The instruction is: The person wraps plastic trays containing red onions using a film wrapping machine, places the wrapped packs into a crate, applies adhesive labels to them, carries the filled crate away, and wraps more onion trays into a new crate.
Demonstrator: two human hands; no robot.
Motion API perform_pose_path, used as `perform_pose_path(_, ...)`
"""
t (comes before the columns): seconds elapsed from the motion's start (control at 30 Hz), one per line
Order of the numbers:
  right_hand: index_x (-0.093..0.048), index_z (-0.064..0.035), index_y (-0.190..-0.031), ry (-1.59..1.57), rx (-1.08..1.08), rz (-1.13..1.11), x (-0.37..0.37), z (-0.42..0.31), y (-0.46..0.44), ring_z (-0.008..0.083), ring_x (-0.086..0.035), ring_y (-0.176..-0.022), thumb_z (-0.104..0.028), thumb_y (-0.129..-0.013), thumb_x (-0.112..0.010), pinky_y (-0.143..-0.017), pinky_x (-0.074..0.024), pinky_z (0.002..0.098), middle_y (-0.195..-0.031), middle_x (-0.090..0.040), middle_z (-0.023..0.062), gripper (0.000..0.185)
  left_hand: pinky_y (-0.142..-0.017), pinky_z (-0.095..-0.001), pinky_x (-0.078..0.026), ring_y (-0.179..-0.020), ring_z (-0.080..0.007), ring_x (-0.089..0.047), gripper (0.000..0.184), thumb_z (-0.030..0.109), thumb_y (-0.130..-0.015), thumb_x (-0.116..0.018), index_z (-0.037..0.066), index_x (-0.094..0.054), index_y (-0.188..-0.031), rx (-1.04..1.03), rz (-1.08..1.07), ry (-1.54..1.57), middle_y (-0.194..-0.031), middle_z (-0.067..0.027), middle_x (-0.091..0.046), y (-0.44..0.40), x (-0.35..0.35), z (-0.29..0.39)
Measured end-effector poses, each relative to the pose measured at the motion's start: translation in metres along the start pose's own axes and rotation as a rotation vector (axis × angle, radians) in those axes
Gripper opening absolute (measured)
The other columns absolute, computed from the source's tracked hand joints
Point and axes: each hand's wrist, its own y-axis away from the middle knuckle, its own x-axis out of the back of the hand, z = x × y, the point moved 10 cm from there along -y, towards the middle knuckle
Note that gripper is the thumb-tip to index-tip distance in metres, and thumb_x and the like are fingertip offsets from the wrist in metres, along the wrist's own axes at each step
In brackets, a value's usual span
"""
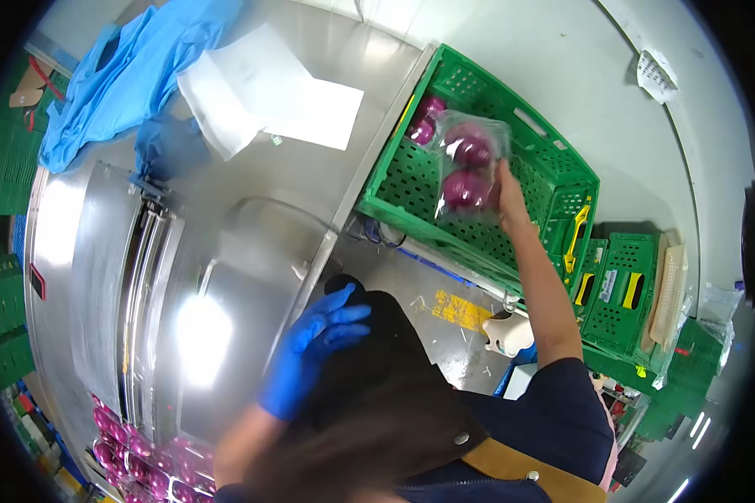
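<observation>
My right hand (508,197) reaches over a green plastic crate (403,178) and is closed on the edge of a clear plastic pack of red onions (468,151). Two onions show in this pack, one above the other. Another onion pack (422,130) lies in the far left corner of the crate, partly covered by the held one. My left hand (315,345), in a blue glove, hangs beside the steel work surface (252,277) with its fingers apart and nothing in them.
White paper sheets (285,92) and light blue plastic (143,71) lie on the steel surface. Several packed red onions (134,453) sit at its lower left. More green crates (619,285) stand at the right. A yellow floor marking (451,313) shows below the crate.
</observation>
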Motion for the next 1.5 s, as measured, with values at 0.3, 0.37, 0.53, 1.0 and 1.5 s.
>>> perform_pose_path(0.3, -0.05, 0.0051, -0.127, 0.255, -0.163, 0.41, 0.097, 0.113, -0.213, 0.0247, -0.055, -0.103, -0.065, -0.085, -0.049, -0.088, -0.043, 0.0375, -0.121, -0.055, 0.0143, 0.082, -0.098, -0.0428, -0.042, -0.111, -0.0308, -0.056, 0.06, 0.038, -0.09, -0.049, -0.004, -0.043, -0.133, 0.119, 0.203, 0.111, -0.131, -0.0206, -0.051, 0.002, 0.044, -0.005)
perform_pose_path(0.37, -0.043, 0.0039, -0.134, 0.111, -0.229, 0.327, 0.071, 0.111, -0.214, 0.0286, -0.053, -0.111, -0.066, -0.085, -0.049, -0.095, -0.0412, 0.0396, -0.132, -0.048, 0.0163, 0.086, -0.098, -0.0404, -0.041, -0.11, -0.0272, -0.056, 0.06, 0.04, -0.092, -0.048, -0.002, -0.043, -0.134, 0.121, 0.207, 0.15, -0.126, -0.0184, -0.054, 0.004, 0.047, -0.009)
perform_pose_path(0.53, -0.057, -0.0094, -0.117, 0.004, -0.116, -0.232, 0.026, 0.137, -0.288, 0.0284, -0.059, -0.086, -0.052, -0.09, -0.048, -0.08, -0.0499, 0.0418, -0.103, -0.061, 0.0134, 0.051, -0.094, -0.0327, -0.043, -0.101, -0.0183, -0.058, 0.043, 0.029, -0.099, -0.041, 0.004, -0.049, -0.132, 0.032, 0.322, 0.128, -0.114, -0.0107, -0.062, 0.028, 0.067, -0.006)
perform_pose_path(1.0, -0.058, 0.0014, -0.093, 0.183, 1.247, -0.793, -0.395, -0.115, 0.259, 0.0174, -0.058, -0.081, -0.02, -0.099, -0.035, -0.077, -0.0458, 0.0286, -0.094, -0.06, 0.0112, 0.032, -0.066, -0.0315, -0.052, -0.078, -0.0177, -0.062, 0.041, 0.012, -0.09, -0.052, 0.004, -0.047, -0.13, -1.115, 2.178, -0.007, -0.106, -0.0108, -0.062, 0.553, 0.199, -0.086)
perform_pose_path(1.5, -0.063, 0.0049, -0.099, 0.932, 0.2, -1.933, -0.706, 0.336, 0.838, 0.0186, -0.068, -0.063, -0.009, -0.085, -0.058, -0.053, -0.0558, 0.0275, -0.079, -0.068, 0.0146, 0.02, -0.045, -0.0305, -0.049, -0.058, -0.0206, -0.064, 0.021, 0.021, -0.089, -0.051, 0.001, -0.056, -0.086, -0.744, 2.502, 0.368, -0.079, -0.0116, -0.064, 0.745, 0.363, -0.386)
